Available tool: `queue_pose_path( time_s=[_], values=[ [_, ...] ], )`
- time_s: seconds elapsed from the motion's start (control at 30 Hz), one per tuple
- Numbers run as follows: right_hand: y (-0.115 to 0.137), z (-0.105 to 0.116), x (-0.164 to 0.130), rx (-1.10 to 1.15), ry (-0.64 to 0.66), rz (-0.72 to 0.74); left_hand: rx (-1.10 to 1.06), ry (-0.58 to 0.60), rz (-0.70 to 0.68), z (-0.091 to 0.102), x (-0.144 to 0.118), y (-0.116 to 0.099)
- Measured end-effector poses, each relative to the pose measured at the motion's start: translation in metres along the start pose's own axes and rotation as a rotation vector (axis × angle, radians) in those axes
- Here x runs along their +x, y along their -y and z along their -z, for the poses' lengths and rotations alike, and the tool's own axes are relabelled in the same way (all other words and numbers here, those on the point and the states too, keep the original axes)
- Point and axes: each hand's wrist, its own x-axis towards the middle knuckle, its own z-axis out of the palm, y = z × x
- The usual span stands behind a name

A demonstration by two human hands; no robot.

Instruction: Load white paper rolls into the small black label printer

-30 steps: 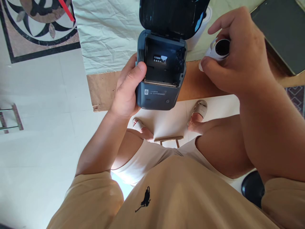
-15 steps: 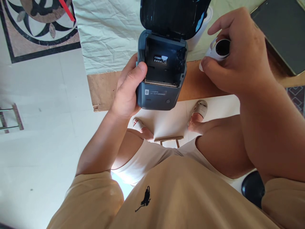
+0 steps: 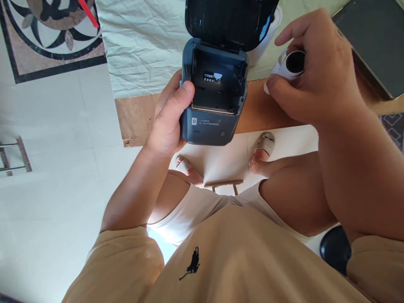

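Above the wooden table edge, a dark grey plastic label printer, lid raised, is gripped by the left hand; a small white paper roll is enclosed by the curled right hand just beside it.

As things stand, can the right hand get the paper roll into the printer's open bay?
Probably yes: the right hand holds the paper roll beside the printer, lid up, bay empty; left hand grips only the side.

You lift the small dark blue-grey plastic label printer a touch higher in your left hand than a second ago. The white paper roll with its dark core edges up slightly too, pinched in your right hand.
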Motion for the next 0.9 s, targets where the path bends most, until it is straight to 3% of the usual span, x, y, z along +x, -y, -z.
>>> queue_pose_path(
  time_s=[0.47,0.9],
  values=[
    [0.0005,-0.0002,-0.0009,0.016,-0.014,0.002,-0.013,0.02,-0.044,-0.0003,0.0001,0.002],
    [-0.0009,-0.0006,0.0008,0.008,-0.008,0.029,-0.008,-0.013,0.002,-0.0022,-0.0011,-0.0013]
  ],
)
